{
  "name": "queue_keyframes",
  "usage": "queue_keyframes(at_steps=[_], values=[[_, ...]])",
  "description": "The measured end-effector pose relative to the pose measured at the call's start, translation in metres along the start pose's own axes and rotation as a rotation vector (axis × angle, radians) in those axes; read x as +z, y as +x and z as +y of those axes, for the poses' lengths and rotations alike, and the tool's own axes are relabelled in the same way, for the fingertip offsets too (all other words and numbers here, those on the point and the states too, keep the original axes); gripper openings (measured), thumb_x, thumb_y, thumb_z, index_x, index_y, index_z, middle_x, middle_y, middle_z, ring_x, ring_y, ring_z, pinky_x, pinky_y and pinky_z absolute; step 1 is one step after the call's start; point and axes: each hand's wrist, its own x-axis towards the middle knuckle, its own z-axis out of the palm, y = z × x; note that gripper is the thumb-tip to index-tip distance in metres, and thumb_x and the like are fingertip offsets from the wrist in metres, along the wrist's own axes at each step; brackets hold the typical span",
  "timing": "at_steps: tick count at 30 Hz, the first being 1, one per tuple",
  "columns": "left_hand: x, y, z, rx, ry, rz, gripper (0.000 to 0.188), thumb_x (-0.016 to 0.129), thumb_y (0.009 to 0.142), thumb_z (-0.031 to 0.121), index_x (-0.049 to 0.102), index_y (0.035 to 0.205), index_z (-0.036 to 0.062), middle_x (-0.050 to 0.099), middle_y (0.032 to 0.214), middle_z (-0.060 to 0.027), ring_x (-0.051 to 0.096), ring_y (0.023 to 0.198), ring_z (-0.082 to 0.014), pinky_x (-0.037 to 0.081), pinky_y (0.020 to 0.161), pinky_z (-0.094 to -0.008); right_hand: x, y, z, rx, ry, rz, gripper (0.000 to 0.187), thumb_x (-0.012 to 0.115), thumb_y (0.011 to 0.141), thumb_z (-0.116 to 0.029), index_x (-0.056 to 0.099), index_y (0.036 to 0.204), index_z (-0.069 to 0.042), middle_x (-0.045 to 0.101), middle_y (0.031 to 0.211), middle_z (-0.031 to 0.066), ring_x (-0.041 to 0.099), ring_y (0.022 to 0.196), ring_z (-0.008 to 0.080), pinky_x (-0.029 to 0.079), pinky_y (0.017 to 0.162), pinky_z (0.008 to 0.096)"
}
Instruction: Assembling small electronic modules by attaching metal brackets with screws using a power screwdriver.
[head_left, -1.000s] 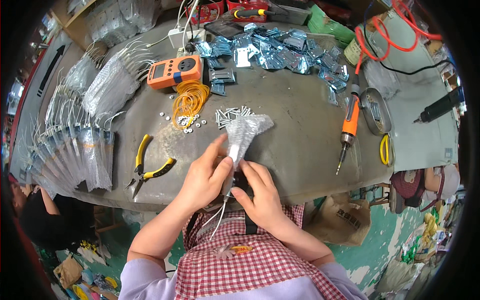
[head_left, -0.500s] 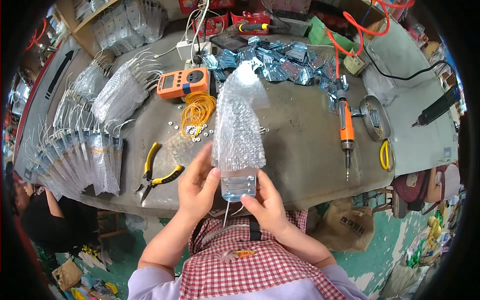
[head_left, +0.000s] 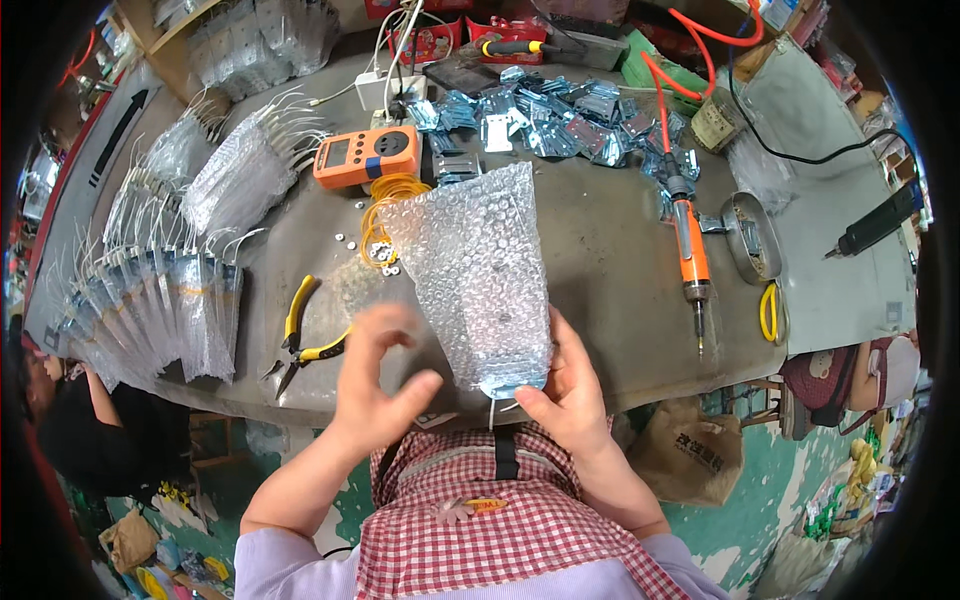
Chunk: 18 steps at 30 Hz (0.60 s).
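My right hand point(head_left: 567, 392) grips the bottom of a clear bubble-wrap bag point(head_left: 475, 270), holding it upright over the near edge of the grey worktable point(head_left: 610, 300). A small metal part sits inside the bag's lower end, with a white wire hanging below. My left hand point(head_left: 378, 375) is open beside the bag, fingers spread and blurred, touching nothing. Yellow-handled pliers point(head_left: 303, 340) lie on the table just left of that hand.
Rows of filled bubble bags point(head_left: 165, 310) fan along the table's left. An orange meter point(head_left: 366, 157), a yellow wire coil point(head_left: 385, 195), small white bits point(head_left: 380, 255), a heap of metal parts point(head_left: 560, 115) and an orange electric screwdriver point(head_left: 690, 255) lie farther back. Another person point(head_left: 70, 410) sits at lower left.
The crumpled bag was raised and straightened out. My left hand has let go of it and moved off to the left; my right hand keeps hold of its bottom.
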Motion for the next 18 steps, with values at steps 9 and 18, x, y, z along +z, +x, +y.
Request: queue_keyframes(at_steps=[9, 18], values=[[0.053, 0.019, 0.005, -0.088, -0.119, -0.456, 0.045, 0.064, 0.082, 0.022, 0.05, 0.12, 0.0021, 0.053, 0.12, -0.0165, 0.049, 0.114, -0.03, 0.039, 0.096, -0.0385, -0.019, -0.007, -0.007, -0.037, -0.062, 0.133, 0.061, 0.059, 0.082, -0.006, 0.028, 0.133, 0.005, 0.049, 0.121, 0.0138, 0.049, 0.111, 0.0206, 0.037, 0.096, 0.0328], [-0.02, 0.074, -0.06, 0.072, 0.854, 0.036, 0.011, 0.065, 0.071, 0.006, 0.06, 0.08, 0.0029, 0.056, 0.081, -0.0123, 0.055, 0.081, -0.033, 0.045, 0.072, -0.0416, -0.046, -0.002, -0.045, -0.202, -1.539, 0.035, 0.042, 0.063, 0.074, -0.005, 0.055, 0.115, -0.01, 0.054, 0.094, 0.011, 0.054, 0.084, 0.0302, 0.046, 0.071, 0.0397]])
